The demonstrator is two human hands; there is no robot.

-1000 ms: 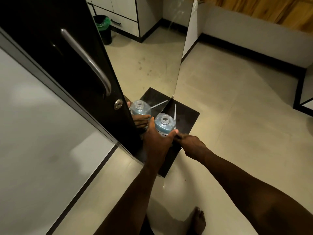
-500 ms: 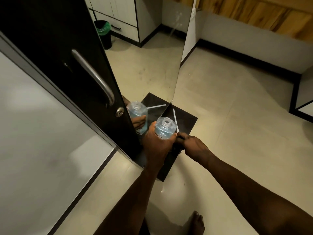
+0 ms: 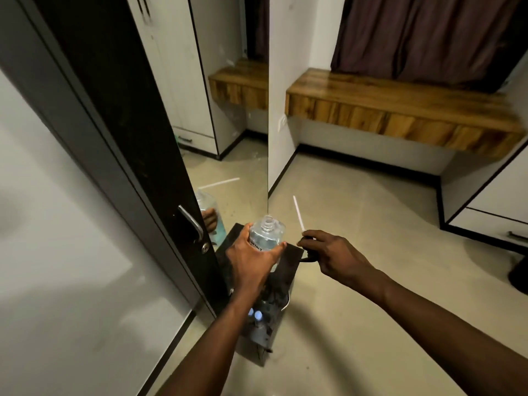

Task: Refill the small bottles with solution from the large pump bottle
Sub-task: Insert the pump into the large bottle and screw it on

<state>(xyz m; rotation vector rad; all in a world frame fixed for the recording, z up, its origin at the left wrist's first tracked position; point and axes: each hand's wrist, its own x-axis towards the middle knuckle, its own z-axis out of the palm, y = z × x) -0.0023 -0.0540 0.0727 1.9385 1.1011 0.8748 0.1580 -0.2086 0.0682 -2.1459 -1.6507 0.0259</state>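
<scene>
My left hand [image 3: 251, 260] grips the large clear bottle [image 3: 265, 235] of pale blue solution, upright with its neck uncapped. My right hand [image 3: 328, 252] holds the removed black pump head [image 3: 307, 257], its white dip tube [image 3: 298, 214] pointing up and away. Both hover over a dark tray [image 3: 281, 284] on the floor. Small bottles with pale caps [image 3: 255, 314] stand near the tray's close end, partly hidden by my left forearm.
A mirror panel [image 3: 228, 155] beside a black door with a metal handle [image 3: 193, 224] stands at left and reflects the bottle. A wooden shelf [image 3: 400, 110] runs along the far wall under dark curtains. White drawers [image 3: 494, 221] sit at right.
The view has tilted up toward the far wall. My left hand has raised the large bottle, and my right hand has drawn the pump head and tube away to the right.
</scene>
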